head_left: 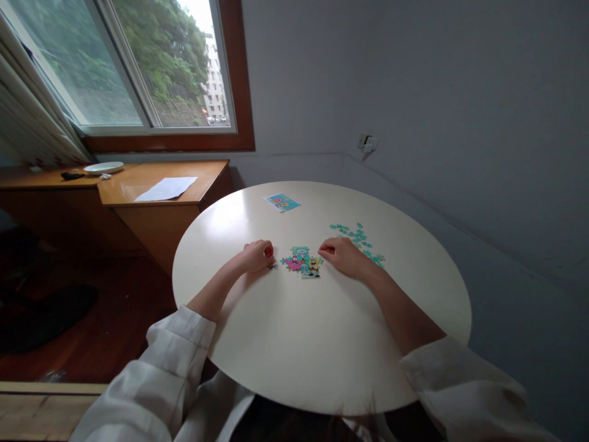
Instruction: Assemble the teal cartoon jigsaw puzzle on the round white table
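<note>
A partly joined jigsaw puzzle (301, 258) with cartoon figures lies flat between my two hands. To its left is my left hand (260, 255), its fingers curled and closed. By the underside of those fingers shows a small dark puzzle piece (273, 266); whether they touch it I cannot tell. At the puzzle's upper right edge, my right hand (339, 253) has thumb and fingertips pinched together. Anything inside that pinch is too small or hidden to make out. Loose teal puzzle pieces (359, 236) are scattered beyond and beside my right hand.
Everything lies on a round white table (299, 344). Toward its far side is a picture card (282, 202) with similar colours. A wooden desk (156, 178) at the left bears a sheet of paper (168, 188) and a white plate (103, 167). Walls stand behind and to the right.
</note>
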`<action>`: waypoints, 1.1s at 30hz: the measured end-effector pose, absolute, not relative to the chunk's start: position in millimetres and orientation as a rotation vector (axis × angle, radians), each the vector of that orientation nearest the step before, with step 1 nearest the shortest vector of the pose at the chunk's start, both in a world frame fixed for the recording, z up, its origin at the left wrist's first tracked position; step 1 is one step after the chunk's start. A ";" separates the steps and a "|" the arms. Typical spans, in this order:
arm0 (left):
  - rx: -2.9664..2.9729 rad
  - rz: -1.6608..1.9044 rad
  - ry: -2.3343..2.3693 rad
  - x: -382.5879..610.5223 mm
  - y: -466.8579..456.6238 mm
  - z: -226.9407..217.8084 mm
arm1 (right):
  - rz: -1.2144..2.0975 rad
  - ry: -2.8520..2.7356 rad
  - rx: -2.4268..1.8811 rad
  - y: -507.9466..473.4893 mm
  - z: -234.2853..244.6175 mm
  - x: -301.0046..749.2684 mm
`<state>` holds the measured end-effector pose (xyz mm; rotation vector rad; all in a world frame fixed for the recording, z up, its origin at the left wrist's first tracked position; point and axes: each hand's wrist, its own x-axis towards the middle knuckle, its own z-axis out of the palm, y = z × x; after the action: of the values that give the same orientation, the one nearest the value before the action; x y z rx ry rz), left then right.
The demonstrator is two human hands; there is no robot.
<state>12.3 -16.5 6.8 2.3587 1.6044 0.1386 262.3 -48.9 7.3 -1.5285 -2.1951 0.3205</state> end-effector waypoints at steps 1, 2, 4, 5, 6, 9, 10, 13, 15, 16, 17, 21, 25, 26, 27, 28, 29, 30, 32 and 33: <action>2.355 0.143 1.607 12.2 -16.6 6.6 | 0.323 -2.197 -1.526 -49.1 7.3 262.3; 2.351 0.150 1.611 12.1 -16.6 6.3 | 0.326 -2.198 -1.523 -49.2 7.3 262.3; 2.339 0.165 1.632 11.7 -16.0 5.8 | 0.333 -2.199 -1.518 -49.2 7.4 262.3; 2.332 0.169 1.649 11.5 -15.5 5.7 | 0.336 -2.201 -1.514 -49.0 7.4 262.4; 2.324 0.169 1.668 11.4 -14.9 5.8 | 0.338 -2.202 -1.510 -48.8 7.2 262.5; 2.307 0.150 1.696 11.6 -13.7 6.9 | 0.341 -2.201 -1.503 -47.6 6.0 262.9; 2.303 0.143 1.693 11.9 -13.4 7.4 | 0.343 -2.198 -1.502 -47.1 5.3 263.1; 2.299 0.141 1.670 12.9 -13.2 7.8 | 0.352 -2.186 -1.498 -45.4 2.6 263.8; 2.297 0.151 1.658 13.1 -13.1 6.9 | 0.357 -2.183 -1.491 -44.7 1.2 264.0; 2.296 0.159 1.654 13.0 -12.9 6.3 | 0.359 -2.183 -1.487 -44.5 0.9 264.0; 2.296 0.167 1.652 12.9 -12.8 5.6 | 0.362 -2.183 -1.486 -44.6 0.9 263.9; 2.299 0.204 1.640 11.8 -12.2 3.4 | 0.373 -2.178 -1.491 -45.6 2.3 262.8; 2.305 0.239 1.615 10.6 -11.2 1.7 | 0.380 -2.179 -1.485 -46.0 2.4 262.5; 2.307 0.245 1.609 10.5 -10.8 1.2 | 0.383 -2.180 -1.483 -45.9 2.3 262.6; 2.308 0.251 1.603 10.4 -10.4 0.6 | 0.386 -2.182 -1.481 -45.9 2.2 262.7; 2.310 0.257 1.598 10.4 -10.0 0.0 | 0.388 -2.182 -1.480 -46.0 2.1 262.8; 2.311 0.262 1.592 10.4 -9.8 -0.5 | 0.390 -2.182 -1.480 -46.2 2.2 262.7; 2.312 0.266 1.589 10.5 -9.7 -0.8 | 0.393 -2.181 -1.481 -46.4 2.4 262.7; 2.312 0.274 1.585 10.9 -10.0 -0.7 | 0.402 -2.178 -1.486 -47.0 3.1 262.3; 2.311 0.276 1.585 11.2 -10.4 -0.2 | 0.409 -2.176 -1.490 -47.3 3.4 262.0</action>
<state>11.2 -10.4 -0.2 2.3109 1.5847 0.2761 262.0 -47.3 3.4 -1.4896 -2.1756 0.4086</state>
